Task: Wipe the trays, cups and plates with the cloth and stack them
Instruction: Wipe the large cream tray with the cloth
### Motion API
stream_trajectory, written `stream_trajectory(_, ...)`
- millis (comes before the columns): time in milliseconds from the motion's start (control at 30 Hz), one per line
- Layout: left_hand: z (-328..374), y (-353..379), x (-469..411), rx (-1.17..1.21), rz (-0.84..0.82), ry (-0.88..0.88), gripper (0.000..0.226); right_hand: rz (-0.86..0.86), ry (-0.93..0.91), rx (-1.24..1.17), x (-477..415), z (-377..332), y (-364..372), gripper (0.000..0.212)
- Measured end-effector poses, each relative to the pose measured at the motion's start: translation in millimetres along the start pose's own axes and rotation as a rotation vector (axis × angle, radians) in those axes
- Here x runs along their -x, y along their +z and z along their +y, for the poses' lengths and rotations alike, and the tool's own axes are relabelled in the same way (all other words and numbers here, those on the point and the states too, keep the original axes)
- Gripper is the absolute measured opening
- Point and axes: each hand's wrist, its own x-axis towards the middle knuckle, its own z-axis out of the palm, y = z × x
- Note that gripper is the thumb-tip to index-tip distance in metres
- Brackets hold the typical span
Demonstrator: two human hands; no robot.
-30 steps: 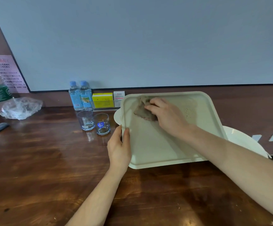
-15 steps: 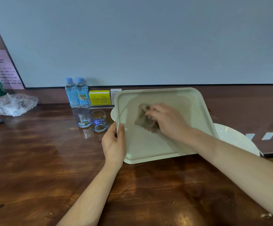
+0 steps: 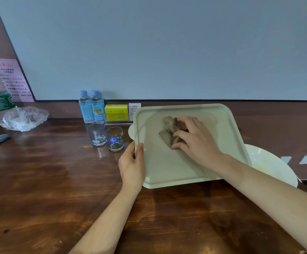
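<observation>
Currently, the wooden surface carries the cream tray, which lies partly over a white plate on its right. The left grip clasps the tray's left rim, thumb on top, unchanged from 1 s ago. The right grip presses the brown cloth onto the tray floor with spread fingers. Cloth and grip have shifted from the far-left corner to the middle. 2 glass cups stand just left of the tray.
</observation>
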Motion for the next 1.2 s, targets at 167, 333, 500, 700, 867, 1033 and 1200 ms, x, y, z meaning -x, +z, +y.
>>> stream_trajectory(167, 3, 1, 4, -0.016, 0.002, 0.005, 0.025, 0.108, -0.152, 0.045, 1, -8, 6, 0.025)
stream_trajectory(333, 5, 3, 6, -0.021, -0.013, 0.014, 0.021, 0.064, 0.099, 0.009, -18, -5, 2, 0.046)
stream_trajectory(500, 0, 0, 2, -0.008, 0.000, 0.001, 0.029, -0.033, 0.183, 0.028, -25, -11, 4, 0.062)
stream_trajectory(700, -4, 0, 1, -0.033, 0.016, -0.016, 0.030, -0.108, -0.034, -0.075, 3, -20, 1, 0.048)
stream_trajectory(867, 3, 3, 4, -0.046, 0.013, -0.001, 0.045, -0.046, 0.143, -0.105, 3, -1, -10, 0.035)
stream_trajectory(1033, 0, 1, 4, -0.034, 0.004, -0.006, 0.030, -0.113, 0.318, -0.130, -2, 6, -8, 0.043)
stream_trajectory(1200, 1, 2, 5, -0.014, -0.017, 0.012, 0.030, -0.174, 0.555, -0.632, -17, 10, -16, 0.042)
